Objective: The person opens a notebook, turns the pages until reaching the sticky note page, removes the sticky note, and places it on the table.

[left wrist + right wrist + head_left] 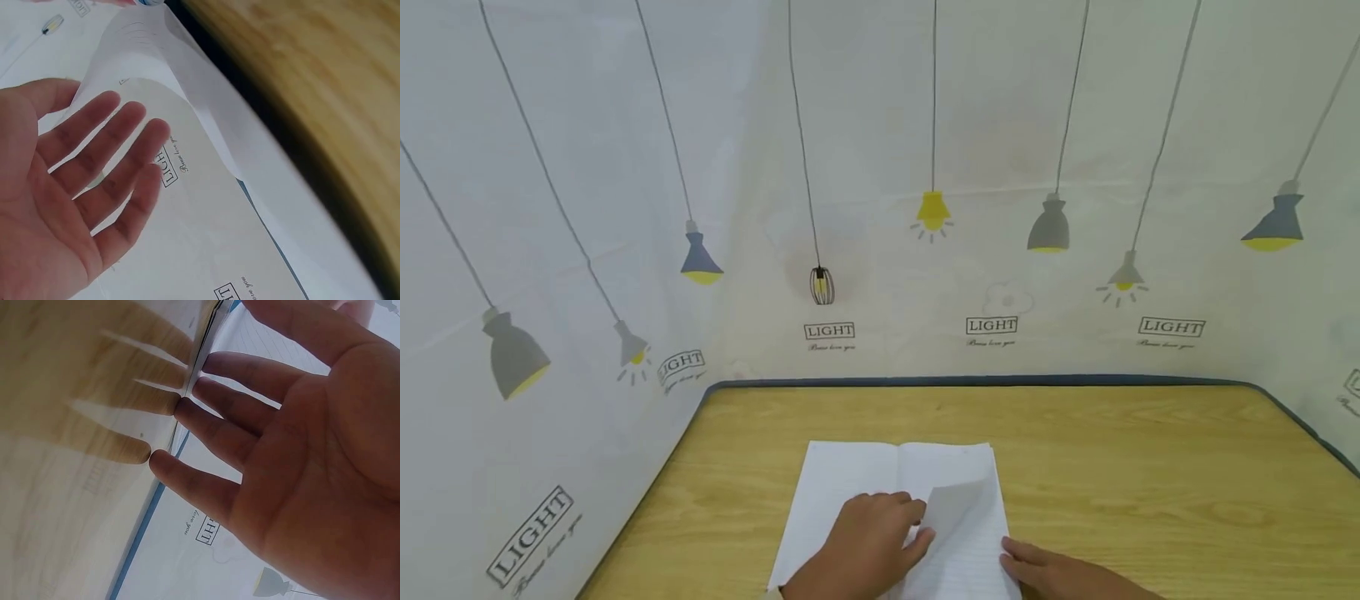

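Over on the far left, well beyond the left grip point(876, 537), a grey printed lamp point(516, 354) is hanging on the pale wall covering point(587, 108). Coming across, the left page point(827, 479) of a spread-out notebook point(985, 546) is lying flat beneath and just past that grip. And here's the left grip itself, reaching over the middle fold, fingers loosely bent and parted, thumb standing away; it isn't clasping anything, though I can't tell whether the thumb is touching paper. Just to its right, a lifted sheet point(953, 504) is curling up, its corner standing near the fingertips. The notebook's lined right side is lying between the two grips. Now the right grip point(1056, 571): its fingers are stretching out straight, tips touching the notebook's right edge, holding nothing. Beyond it and to its right, the wood-grained surface point(1157, 467) is spreading away towards the wall covering.
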`<state>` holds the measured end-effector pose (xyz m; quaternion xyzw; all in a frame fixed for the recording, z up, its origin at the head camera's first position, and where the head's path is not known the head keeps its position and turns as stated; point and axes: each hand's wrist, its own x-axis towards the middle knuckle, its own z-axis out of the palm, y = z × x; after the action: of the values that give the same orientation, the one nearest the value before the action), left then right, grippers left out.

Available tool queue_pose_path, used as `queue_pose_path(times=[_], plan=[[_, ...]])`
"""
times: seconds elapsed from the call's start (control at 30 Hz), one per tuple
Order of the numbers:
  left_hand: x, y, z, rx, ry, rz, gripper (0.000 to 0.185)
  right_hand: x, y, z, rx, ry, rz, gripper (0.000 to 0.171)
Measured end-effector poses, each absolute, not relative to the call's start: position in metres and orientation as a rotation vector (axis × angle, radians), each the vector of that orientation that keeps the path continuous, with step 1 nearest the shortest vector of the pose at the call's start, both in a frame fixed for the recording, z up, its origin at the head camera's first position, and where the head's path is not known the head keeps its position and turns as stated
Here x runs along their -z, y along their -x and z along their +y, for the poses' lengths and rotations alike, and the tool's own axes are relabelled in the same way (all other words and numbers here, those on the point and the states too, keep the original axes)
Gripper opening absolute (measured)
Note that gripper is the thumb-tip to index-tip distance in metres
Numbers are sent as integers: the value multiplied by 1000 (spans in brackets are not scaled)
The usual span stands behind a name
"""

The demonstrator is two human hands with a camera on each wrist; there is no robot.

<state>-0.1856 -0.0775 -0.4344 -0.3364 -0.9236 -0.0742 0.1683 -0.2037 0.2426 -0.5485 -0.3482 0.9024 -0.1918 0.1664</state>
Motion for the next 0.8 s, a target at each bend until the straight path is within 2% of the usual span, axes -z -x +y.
queue_pose_path(times=[0.13, 0.43, 0.6, 0.8], plan=[[433, 186, -77, 290, 886, -2541, 27, 544, 202, 241, 560, 973, 2570, 76], [425, 188, -78, 384, 741, -2614, 40, 506, 183, 229, 560, 1043, 2596, 68], [424, 189, -80, 384, 667, -2599, 45, 506, 183, 228, 554, 1029, 2603, 71], [424, 191, -83, 384, 620, -2572, 48, 487, 175, 223, 528, 1125, 2616, 67]])
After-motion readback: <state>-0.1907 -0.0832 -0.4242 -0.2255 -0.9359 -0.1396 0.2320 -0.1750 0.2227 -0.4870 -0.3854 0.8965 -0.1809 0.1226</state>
